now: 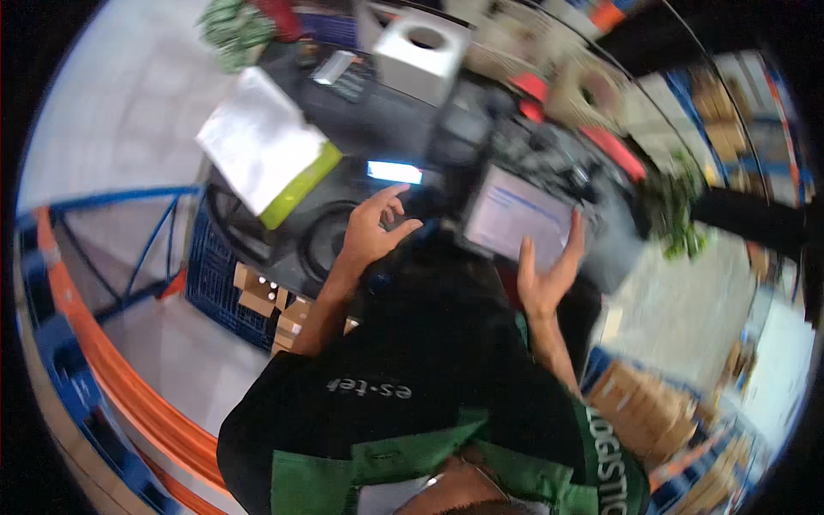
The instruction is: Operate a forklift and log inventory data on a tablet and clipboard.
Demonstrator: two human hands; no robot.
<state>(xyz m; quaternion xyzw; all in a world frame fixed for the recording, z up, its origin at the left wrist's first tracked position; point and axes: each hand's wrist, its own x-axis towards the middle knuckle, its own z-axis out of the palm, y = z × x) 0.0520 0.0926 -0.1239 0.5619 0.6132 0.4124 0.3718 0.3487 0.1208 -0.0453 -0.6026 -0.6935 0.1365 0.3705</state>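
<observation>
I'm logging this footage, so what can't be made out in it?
All in the head view:
Flat screen: its text, lost to blur.
Right hand: whether it touches that screen; the overhead angle hides any gap.
Small lit display: its contents, washed out by brightness.
Dark clutter beyond the screen: its kinds, blurred.

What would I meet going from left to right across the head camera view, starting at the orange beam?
Orange beam, silver-and-green packet, left hand, screen, leafy plant.
</observation>
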